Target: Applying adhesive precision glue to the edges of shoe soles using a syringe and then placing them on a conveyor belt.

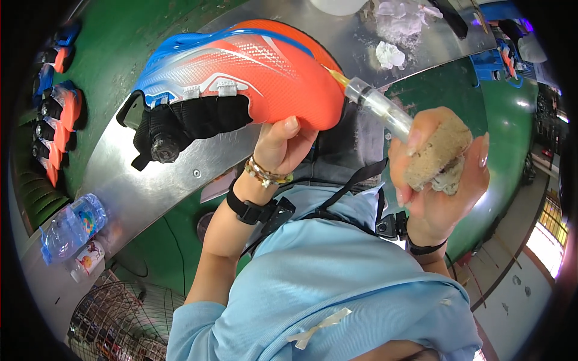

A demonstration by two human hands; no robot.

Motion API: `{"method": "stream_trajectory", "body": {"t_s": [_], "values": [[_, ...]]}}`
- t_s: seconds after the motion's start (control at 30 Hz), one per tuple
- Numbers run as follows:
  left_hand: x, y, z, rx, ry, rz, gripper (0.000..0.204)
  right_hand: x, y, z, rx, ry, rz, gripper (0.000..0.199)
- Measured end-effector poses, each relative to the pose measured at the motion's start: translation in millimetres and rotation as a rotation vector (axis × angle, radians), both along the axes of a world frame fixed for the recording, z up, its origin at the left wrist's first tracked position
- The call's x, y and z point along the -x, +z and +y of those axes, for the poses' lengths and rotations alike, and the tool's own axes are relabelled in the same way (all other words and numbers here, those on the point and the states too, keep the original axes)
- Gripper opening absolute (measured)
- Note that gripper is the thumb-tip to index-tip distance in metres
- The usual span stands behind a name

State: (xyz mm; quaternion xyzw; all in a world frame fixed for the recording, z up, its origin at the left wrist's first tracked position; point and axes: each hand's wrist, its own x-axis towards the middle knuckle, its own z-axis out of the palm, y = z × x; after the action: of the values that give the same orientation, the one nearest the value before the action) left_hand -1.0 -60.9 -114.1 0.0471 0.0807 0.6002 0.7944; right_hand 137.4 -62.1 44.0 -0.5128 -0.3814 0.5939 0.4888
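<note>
My left hand [279, 146] grips an orange and blue sports shoe [241, 75] from below, holding it up on its side with the black dial closure facing me. My right hand [442, 174] holds a tan sponge block [438, 153] together with a clear plastic syringe [379, 105]. The syringe's yellow tip touches the toe end of the shoe.
A curved metal work surface [150, 186] runs under the shoe over a green base. Several more orange and blue shoes [57, 114] line the left edge. A plastic water bottle [71, 227] lies lower left. Crumpled clear plastic [397, 24] sits at the top.
</note>
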Motion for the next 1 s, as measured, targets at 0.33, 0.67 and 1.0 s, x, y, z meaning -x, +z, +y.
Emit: {"method": "stream_trajectory", "body": {"t_s": [0.33,0.67,1.0], "values": [[-15,2,29,-0.020,0.095,0.052,0.056,-8,-4,6,-0.061,-0.128,-0.075,0.058],[-24,14,53,0.040,0.193,-0.024,0.050,-12,-14,5,-0.275,0.159,0.023,0.043],[-11,101,63,0.395,0.177,0.006,0.029,-5,-35,14,-0.540,0.176,-0.161,0.031]]}}
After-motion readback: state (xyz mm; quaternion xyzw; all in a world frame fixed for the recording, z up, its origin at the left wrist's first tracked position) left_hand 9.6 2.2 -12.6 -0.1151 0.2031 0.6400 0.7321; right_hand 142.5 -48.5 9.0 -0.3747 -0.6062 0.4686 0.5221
